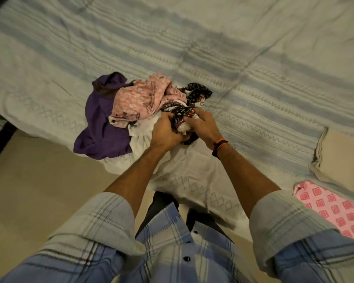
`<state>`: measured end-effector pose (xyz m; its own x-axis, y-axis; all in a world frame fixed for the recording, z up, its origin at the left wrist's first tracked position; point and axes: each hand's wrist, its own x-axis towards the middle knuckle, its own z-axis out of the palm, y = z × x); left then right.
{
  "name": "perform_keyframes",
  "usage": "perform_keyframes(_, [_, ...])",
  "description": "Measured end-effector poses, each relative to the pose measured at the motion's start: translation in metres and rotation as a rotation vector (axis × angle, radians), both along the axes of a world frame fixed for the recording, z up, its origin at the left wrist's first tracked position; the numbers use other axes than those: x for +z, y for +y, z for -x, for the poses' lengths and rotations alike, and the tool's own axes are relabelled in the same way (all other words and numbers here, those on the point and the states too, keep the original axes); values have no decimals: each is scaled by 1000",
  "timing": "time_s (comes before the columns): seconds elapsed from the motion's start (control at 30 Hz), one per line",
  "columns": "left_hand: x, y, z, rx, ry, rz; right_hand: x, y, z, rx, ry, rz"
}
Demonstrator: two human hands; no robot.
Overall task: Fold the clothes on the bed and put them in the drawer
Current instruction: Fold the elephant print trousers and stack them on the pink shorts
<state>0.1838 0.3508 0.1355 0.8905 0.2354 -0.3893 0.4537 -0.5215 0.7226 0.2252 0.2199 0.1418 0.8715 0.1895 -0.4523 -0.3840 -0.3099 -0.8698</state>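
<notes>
None of the clothes look folded yet: both the left hand (165, 133) and right hand (203, 127) grip tight on the dark patterned cloth (194, 99), right of the purple one (102, 123) and pink one (143, 97), piled on the bed (253, 58); no drawer shows.

The white cloth (140, 132) lies mostly buried under the pink floral garment (139, 99) and the purple garment (99, 127). The pink square-patterned towel (335, 211) runs off the right edge, and both hands' fingertips are hidden in the dark patterned fabric (194, 99).
</notes>
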Motion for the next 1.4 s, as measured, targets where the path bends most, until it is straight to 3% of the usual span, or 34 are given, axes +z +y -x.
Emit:
perform_keyframes(0.37, [93,-62,16,156,-466,-156,108,-61,1,22,-222,-298])
perform_keyframes(0.67, [181,-87,3,105,-665,-149,195,-88,-1,-6,-366,-424])
perform_keyframes(0.87, [232,-91,-21,72,-811,-123,229,-106,-12,22,-521,-364])
perform_keyframes(0.97, [257,-95,-32,30,-880,-92,240,-110,-21,5,-625,-234])
perform_keyframes(1.07, [283,-95,-48,-24,-918,-69,259,-106,-30,-101,-772,8])
perform_keyframes(1.17, [309,-91,-62,-86,-960,-83,280,-99,-39,-293,-954,126])
perform_keyframes(1.27, [333,-87,-76,-151,-982,-110,301,-101,-54,-255,-1066,101])
perform_keyframes(1.4, [360,-82,-96,-231,-1001,-144,335,-110,-69,-121,-1037,-36])
